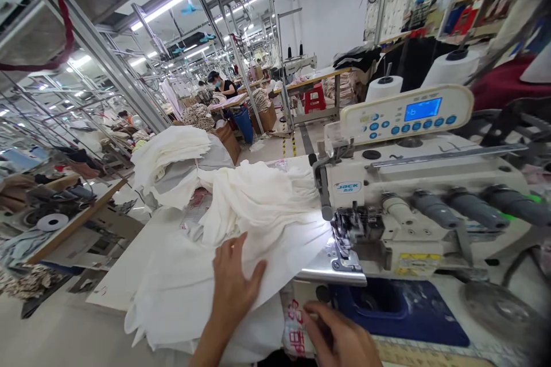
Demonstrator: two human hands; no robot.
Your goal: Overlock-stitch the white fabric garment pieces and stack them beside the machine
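Note:
My left hand (235, 281) lies flat with fingers spread on a sheet of white cloth (258, 223) that runs up to the presser foot (344, 229) of a white overlock sewing machine (413, 183). My right hand (340, 335) is at the table's near edge, fingers curled against a printed plastic bag (295, 327) just below the machine's metal plate (331, 269). Whether it grips the bag is unclear. More white cloth is bunched behind the flat sheet.
A pile of white fabric (172, 160) sits at the table's far left. The machine's control panel (404, 114) and two thread cones (385, 87) stand behind it. A blue tray (400, 309) lies under the machine. Other workers and benches fill the hall beyond.

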